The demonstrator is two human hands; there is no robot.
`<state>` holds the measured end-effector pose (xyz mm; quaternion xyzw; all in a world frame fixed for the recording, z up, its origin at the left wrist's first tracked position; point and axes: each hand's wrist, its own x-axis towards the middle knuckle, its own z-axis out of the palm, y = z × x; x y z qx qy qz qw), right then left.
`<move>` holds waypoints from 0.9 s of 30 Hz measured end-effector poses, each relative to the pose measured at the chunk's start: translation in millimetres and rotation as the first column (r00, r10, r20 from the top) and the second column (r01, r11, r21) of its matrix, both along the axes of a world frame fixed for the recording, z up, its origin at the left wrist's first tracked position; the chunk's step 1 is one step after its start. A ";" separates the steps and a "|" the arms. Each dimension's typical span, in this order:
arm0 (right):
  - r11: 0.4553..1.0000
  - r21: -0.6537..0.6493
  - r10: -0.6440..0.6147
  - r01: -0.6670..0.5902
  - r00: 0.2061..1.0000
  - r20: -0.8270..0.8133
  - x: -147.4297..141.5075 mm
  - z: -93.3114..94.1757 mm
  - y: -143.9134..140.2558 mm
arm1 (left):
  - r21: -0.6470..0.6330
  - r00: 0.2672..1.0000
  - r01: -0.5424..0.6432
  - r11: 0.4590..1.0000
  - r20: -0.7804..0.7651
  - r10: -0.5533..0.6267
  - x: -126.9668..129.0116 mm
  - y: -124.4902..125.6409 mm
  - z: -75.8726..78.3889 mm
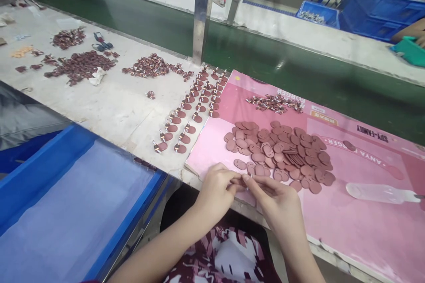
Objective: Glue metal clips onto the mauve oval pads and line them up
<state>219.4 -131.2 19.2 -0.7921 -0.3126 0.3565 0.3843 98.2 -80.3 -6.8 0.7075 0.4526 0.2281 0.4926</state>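
At the near edge of the surface (109, 110), my left hand (217, 190) and right hand (277, 201) meet fingertip to fingertip, both pinching one small reddish-brown oval piece (241, 181), flat and largely hidden by my fingers. Just beyond them a heap of matching brown ovals (282, 150) lies on the pink sheet (358, 225), many overlapping, some showing small holes. Left of the sheet, finished pieces (191, 112) with light tips lie in two slanted rows, and a clear bottle (378, 193) lies on its side to the right.
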 end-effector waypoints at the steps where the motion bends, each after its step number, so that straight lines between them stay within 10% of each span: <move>1: 1.000 0.001 -0.007 0.007 1.000 0.000 0.0 0.1 -0.2 | -0.005 1.000 0.004 1.000 0.005 -0.004 -0.6 0.1 0.0; 27: 0.999 0.047 0.010 -0.011 1.000 0.023 -5.2 1.5 -4.7 | 0.046 0.999 -0.027 0.999 0.022 0.026 -1.6 -3.6 -3.8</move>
